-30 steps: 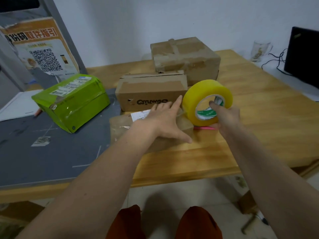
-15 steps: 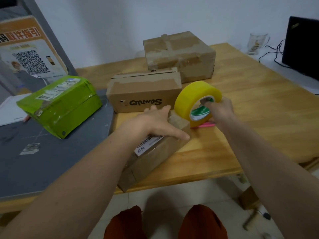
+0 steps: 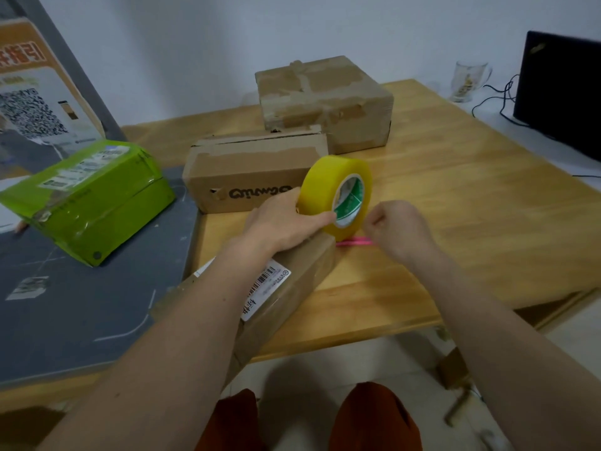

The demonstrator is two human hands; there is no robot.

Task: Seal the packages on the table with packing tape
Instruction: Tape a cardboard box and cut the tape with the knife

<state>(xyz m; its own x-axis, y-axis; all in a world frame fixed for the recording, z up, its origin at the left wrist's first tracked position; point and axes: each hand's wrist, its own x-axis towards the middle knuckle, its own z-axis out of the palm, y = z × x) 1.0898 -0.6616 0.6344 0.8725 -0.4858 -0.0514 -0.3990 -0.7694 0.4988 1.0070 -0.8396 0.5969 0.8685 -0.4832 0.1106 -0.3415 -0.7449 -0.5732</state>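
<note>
On the wooden table (image 3: 455,196) by a white wall (image 3: 227,43), left-hand fingers (image 3: 320,219) grip the tape roll (image 3: 325,190); right hand (image 3: 398,227) curled.

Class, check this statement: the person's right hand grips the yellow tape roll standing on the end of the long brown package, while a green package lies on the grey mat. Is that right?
One detail is wrong: the head view shows the left hand gripping the yellow tape roll, not the right hand, which is beside it. The roll does stand on the long brown package, and the green package lies on the grey mat.
</note>
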